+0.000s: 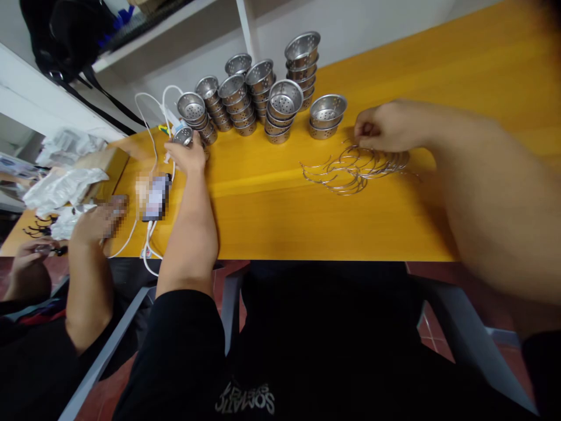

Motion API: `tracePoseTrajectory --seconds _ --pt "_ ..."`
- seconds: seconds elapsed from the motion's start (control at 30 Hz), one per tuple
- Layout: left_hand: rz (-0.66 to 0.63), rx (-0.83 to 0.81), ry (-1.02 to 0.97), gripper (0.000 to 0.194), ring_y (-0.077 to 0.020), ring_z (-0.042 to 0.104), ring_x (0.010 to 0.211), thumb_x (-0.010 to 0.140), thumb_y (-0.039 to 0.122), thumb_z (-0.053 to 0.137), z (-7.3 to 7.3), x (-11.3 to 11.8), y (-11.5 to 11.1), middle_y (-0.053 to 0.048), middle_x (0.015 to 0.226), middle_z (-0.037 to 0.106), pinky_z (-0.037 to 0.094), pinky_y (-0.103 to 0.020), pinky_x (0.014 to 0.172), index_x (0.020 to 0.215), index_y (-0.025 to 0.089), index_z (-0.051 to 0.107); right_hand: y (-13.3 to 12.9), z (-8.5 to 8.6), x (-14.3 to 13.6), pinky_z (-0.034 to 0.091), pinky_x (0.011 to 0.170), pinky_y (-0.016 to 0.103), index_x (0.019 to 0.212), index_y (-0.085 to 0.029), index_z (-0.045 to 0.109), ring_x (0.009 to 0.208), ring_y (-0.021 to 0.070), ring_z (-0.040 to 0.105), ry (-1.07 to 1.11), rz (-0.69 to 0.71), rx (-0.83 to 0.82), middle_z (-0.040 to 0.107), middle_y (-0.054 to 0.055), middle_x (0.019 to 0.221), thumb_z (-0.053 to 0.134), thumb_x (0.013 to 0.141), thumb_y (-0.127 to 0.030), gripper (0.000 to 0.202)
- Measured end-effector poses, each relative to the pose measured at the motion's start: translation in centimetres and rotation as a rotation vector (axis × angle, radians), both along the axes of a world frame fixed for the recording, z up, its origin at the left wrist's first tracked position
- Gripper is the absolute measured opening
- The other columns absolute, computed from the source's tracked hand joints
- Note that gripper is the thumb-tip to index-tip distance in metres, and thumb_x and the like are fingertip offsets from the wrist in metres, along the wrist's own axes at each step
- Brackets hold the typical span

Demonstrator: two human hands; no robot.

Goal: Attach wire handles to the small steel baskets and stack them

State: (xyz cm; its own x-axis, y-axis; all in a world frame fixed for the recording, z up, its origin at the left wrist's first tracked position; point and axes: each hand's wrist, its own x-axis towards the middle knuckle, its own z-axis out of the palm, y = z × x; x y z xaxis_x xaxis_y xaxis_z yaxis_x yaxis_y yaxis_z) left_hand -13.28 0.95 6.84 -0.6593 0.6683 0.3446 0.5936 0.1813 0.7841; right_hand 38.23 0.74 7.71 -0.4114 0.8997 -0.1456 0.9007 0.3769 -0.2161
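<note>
My left hand (189,155) is closed around a small perforated metal cup (183,136) at the left end of the cup stacks. On the right, my right hand (372,127) has its fingers curled together at the upper edge of a tangle of thin wire rings (350,171); whether it grips a wire is too small to tell. Several stacks of perforated metal cups (284,102) stand along the back of the yellow table. A shorter stack (328,112) is the closest one to my right hand.
A phone (158,197) with white cables (151,131) lies left of my left forearm. Farther left are another person's hands (94,222), plastic bags (65,184) and a cardboard box (114,169). A white shelf (175,26) rises behind the table (280,228).
</note>
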Motion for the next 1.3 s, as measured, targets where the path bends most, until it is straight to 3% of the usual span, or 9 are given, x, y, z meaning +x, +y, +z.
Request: tracePoseTrajectory --seconds 0.17,0.3,0.4,0.5,0.63,0.8,1.0,1.17,1.3 --pt "0.138 0.051 0.013 0.051 -0.0339 0.061 0.191 0.122 0.037 0.091 0.5 0.6 -0.2 -0.021 0.191 0.068 0.042 -0.06 0.163 0.157 0.021 0.058 0.2 -0.3 0.3 0.056 0.084 0.043 0.112 -0.028 0.075 0.087 0.0279 0.074 0.001 -0.004 0.04 0.088 0.009 0.111 0.079 0.11 -0.02 0.009" --pt "-0.002 0.179 0.048 0.037 -0.0298 0.023 0.21 0.122 0.032 0.087 1.3 -0.6 0.1 -0.015 0.191 0.069 0.025 -0.064 0.158 0.147 0.02 0.062 0.1 -0.1 0.3 0.06 0.092 0.045 0.125 -0.027 0.077 0.104 0.0331 0.084 0.0 -0.055 0.071 0.093 0.014 0.128 0.077 0.114 -0.024 0.012" --pt "-0.142 0.296 0.202 0.054 -0.0259 0.003 0.212 0.119 0.055 0.094 2.0 -0.1 0.1 -0.013 0.181 0.074 0.019 -0.058 0.16 0.146 0.02 0.064 -0.4 0.5 -0.1 0.063 0.1 0.05 0.136 -0.025 0.08 0.118 0.0386 0.089 0.029 -0.11 0.11 0.094 0.018 0.136 0.072 0.12 -0.028 0.019" --pt "-0.301 0.378 0.276 0.1 -0.0333 0.015 0.208 0.093 0.095 0.107 2.5 3.1 -1.0 -0.008 0.181 0.068 0.028 -0.054 0.166 0.154 0.026 0.066 -1.7 1.5 -0.9 0.066 0.111 0.053 0.145 -0.022 0.083 0.135 0.0416 0.089 0.132 -0.193 0.199 0.093 0.023 0.147 0.065 0.124 -0.025 0.028" --pt "-0.649 0.412 0.257 0.101 -0.0393 0.052 0.184 0.087 0.089 0.115 2.1 9.5 -3.9 -0.01 0.166 0.068 0.045 -0.063 0.161 0.153 0.033 0.065 -3.1 2.4 -1.8 0.068 0.111 0.052 0.158 -0.015 0.083 0.133 0.0421 0.091 0.302 -0.332 0.34 0.093 0.028 0.144 0.061 0.129 -0.027 0.038" --pt "-0.995 0.48 0.154 0.078 -0.0382 0.07 0.143 0.085 0.066 0.112 0.2 14.7 -5.9 -0.01 0.141 0.063 0.059 -0.066 0.142 0.135 0.035 0.061 -3.2 2.2 -1.6 0.067 0.097 0.048 0.16 -0.01 0.08 0.108 0.0363 0.089 0.506 -0.368 0.509 0.092 0.025 0.125 0.056 0.13 -0.035 0.046" --pt "-1.165 0.181 -0.141 0.106 -0.0459 0.059 0.178 0.081 0.083 0.112 -4.4 15.4 -3.2 -0.01 0.156 0.065 0.045 -0.072 0.157 0.158 0.035 0.059 -4.5 2.4 -3.4 0.071 0.108 0.051 0.161 -0.025 0.076 0.118 0.0389 0.088 0.543 -0.346 0.489 0.089 0.02 0.128 0.047 0.132 -0.044 0.045" --pt "-1.24 0.184 -0.215 0.122 -0.0439 0.066 0.173 0.073 0.094 0.116 -8.1 15.7 -0.8 -0.008 0.156 0.068 0.054 -0.068 0.151 0.163 0.036 0.056 -5.6 1.5 -5.7 0.07 0.111 0.05 0.155 -0.026 0.076 0.11 0.0358 0.085 0.57 -0.232 0.438 0.084 0.014 0.115 0.053 0.131 -0.052 0.042" --pt "-1.317 0.204 -0.177 0.126 -0.0429 0.069 0.169 0.073 0.099 0.115 -9.4 15.8 -0.1 -0.009 0.158 0.068 0.054 -0.068 0.151 0.167 0.038 0.055 -6.1 0.8 -6.9 0.072 0.104 0.054 0.163 -0.031 0.074 0.107 0.039 0.084 0.578 -0.121 0.347 0.085 0.013 0.117 0.045 0.131 -0.074 0.061"
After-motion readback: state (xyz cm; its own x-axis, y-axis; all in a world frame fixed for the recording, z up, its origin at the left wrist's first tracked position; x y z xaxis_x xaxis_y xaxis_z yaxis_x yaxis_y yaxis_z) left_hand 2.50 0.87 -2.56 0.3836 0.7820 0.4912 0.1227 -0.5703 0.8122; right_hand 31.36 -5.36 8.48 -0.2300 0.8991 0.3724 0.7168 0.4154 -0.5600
